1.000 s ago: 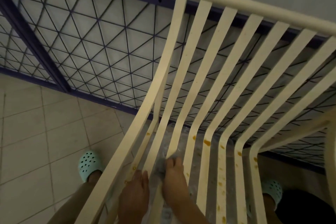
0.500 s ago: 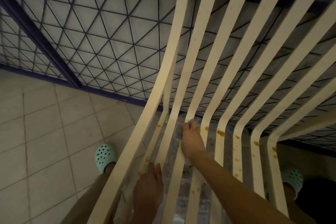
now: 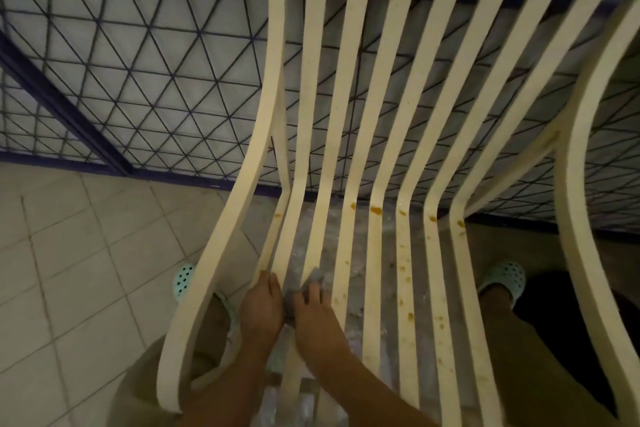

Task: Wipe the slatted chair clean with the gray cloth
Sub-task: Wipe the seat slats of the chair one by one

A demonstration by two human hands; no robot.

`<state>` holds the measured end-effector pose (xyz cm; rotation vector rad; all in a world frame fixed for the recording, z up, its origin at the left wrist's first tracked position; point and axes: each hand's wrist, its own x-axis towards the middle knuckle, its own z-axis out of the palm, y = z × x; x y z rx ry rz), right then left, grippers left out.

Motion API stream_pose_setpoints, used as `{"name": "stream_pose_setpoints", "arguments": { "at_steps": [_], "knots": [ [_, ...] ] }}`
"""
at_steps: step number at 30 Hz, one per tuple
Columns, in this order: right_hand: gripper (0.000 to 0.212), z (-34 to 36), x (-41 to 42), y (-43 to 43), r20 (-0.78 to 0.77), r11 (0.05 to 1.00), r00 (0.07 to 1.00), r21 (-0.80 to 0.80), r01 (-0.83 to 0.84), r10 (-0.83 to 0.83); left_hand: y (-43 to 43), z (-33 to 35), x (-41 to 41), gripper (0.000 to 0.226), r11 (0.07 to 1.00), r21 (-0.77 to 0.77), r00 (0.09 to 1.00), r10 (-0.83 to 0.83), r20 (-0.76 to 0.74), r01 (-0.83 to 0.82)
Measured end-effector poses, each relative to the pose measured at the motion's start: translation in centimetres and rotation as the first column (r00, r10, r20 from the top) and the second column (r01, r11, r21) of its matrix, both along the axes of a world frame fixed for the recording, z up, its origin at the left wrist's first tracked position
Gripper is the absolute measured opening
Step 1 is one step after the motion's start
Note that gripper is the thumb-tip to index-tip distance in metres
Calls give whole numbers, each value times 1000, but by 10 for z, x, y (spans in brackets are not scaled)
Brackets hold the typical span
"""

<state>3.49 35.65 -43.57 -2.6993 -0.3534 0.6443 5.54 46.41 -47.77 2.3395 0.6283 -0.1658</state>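
The cream slatted chair (image 3: 381, 121) fills the middle and right of the view, its seat slats spotted with orange stains (image 3: 375, 209). My right hand (image 3: 317, 319) holds the gray cloth (image 3: 313, 279) against a seat slat left of centre, fingers curled over it; only a small corner of cloth shows past the fingertips. My left hand (image 3: 261, 305) rests on the neighbouring slats just to the left, fingers lying along them, close beside the right hand.
A dark blue metal grille (image 3: 138, 62) with crossing wires stands behind the chair. Beige floor tiles (image 3: 69, 270) lie to the left. My feet in mint clogs (image 3: 183, 281) stand either side of the seat, the right one (image 3: 502, 277) under the armrest. Crumpled plastic (image 3: 349, 288) lies below the slats.
My right hand with the cloth has drawn back along the slat from the seat's bend toward me, ending beside my left hand. The view has shifted so more of the chair's right side shows.
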Motion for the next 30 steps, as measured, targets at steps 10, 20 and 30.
{"name": "stream_pose_setpoints", "arguments": {
  "at_steps": [10,20,30],
  "knots": [
    [39,14,-86,0,-66,996,995,69,-64,68,-4,21,-72,29,981,-131,987,150,58,-142],
    [34,30,-113,-43,-28,942,997,327,78,-73,-14,41,-128,41,998,31,991,-56,122,52],
    [15,26,-102,-71,137,950,977,288,121,-166,-38,53,-126,39,963,-102,953,-226,201,250]
  ]
}}
